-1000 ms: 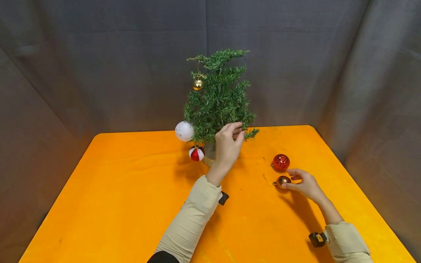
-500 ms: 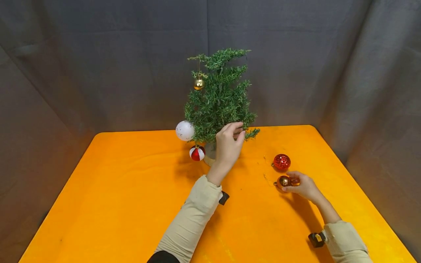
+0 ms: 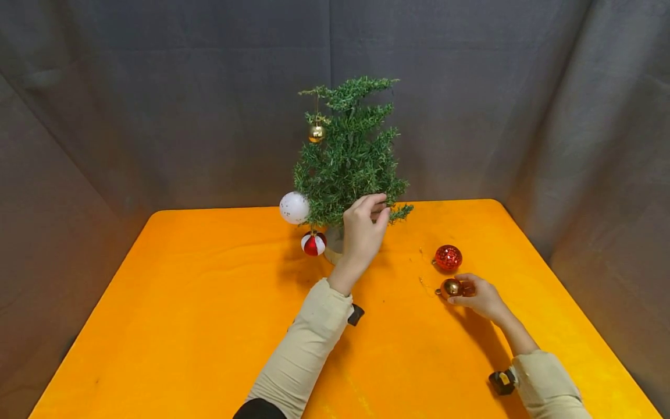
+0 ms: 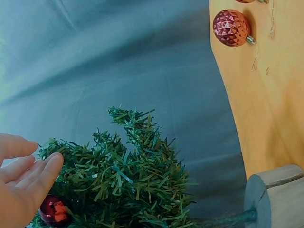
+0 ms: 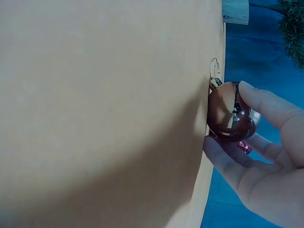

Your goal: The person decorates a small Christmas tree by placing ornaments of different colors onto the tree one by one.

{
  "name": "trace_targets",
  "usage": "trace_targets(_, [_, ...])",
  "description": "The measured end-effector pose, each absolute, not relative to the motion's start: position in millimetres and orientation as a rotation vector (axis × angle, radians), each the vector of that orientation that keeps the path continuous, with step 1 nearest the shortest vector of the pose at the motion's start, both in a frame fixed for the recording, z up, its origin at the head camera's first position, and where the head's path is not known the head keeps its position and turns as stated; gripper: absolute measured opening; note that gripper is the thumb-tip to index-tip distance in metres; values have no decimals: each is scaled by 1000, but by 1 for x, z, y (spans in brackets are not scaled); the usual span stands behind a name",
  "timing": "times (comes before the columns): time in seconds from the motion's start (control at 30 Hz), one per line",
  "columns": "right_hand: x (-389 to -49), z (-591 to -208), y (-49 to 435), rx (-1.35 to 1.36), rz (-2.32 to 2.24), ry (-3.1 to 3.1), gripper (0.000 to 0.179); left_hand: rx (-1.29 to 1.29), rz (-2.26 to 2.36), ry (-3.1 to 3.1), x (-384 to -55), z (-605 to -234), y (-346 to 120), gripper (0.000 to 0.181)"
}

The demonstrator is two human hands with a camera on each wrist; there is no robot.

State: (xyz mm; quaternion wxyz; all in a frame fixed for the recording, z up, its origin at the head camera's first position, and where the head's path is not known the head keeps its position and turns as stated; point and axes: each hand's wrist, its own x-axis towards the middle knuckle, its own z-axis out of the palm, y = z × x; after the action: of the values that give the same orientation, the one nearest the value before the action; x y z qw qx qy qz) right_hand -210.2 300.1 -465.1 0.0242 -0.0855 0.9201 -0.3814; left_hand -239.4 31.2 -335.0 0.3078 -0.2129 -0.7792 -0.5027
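Head view, lower right: our right hand (image 3: 483,298) pinches a copper-coloured bauble (image 3: 450,288); mid-frame, our left hand (image 3: 363,230), loosely bent, fronts the Christmas tree (image 3: 348,157). Only the left-wrist view shows us its wooden base (image 4: 287,199) grooved.

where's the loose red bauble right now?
In the head view, the red bauble lies on the right side of the orange table, right of the tree and just beyond the gold bauble that the right hand holds.

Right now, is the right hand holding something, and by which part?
The right hand holds the copper-coloured ball by its round body, not the cap.
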Motion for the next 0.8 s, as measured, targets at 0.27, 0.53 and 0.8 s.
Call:
trace_targets(0.27, [-211, -464, 298, -265, -1193, 2857, 48, -573, -1324, -2055, -240, -334, 31, 20])
trace_targets(0.53, [-209, -461, 296, -272, -1217, 2871, 46, -578, -1344, -2048, -239, -335, 30, 20])
trace_targets(0.8, [-210, -455, 291, -306, -1240, 2899, 46, -587, -1358, -2046, -238, -335, 29, 20])
